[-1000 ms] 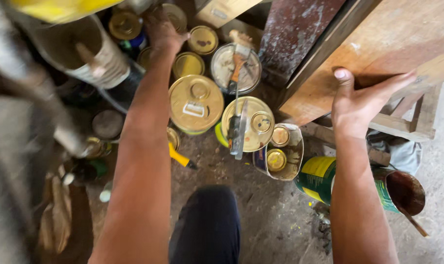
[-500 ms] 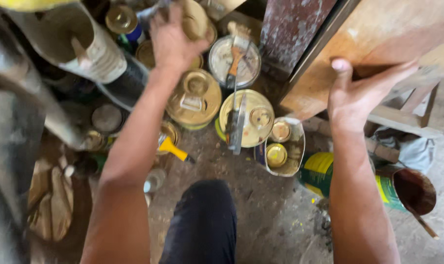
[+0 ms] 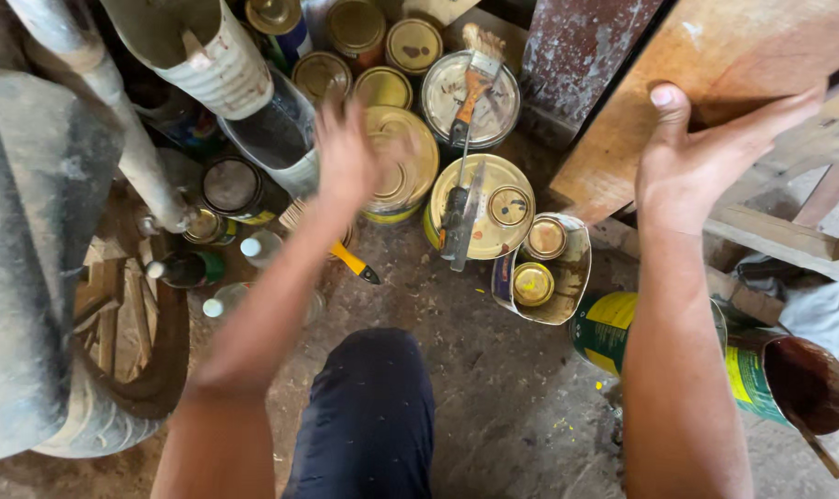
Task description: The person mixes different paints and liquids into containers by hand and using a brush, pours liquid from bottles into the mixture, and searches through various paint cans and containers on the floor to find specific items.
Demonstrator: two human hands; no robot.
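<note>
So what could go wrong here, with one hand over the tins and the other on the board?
The left hand, blurred, hangs above a gold-lidded tin; it might knock the paintbrush lying on a nearby lid. The right hand grips a tilted wooden board, which could slip toward the tins. An open can lies sideways and may spill.

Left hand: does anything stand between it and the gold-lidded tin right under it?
Nothing visible does. The left hand, blurred, hovers directly over the gold-lidded tin, covering its left side. The paintbrush lies to the right, across a neighbouring lid.
</note>
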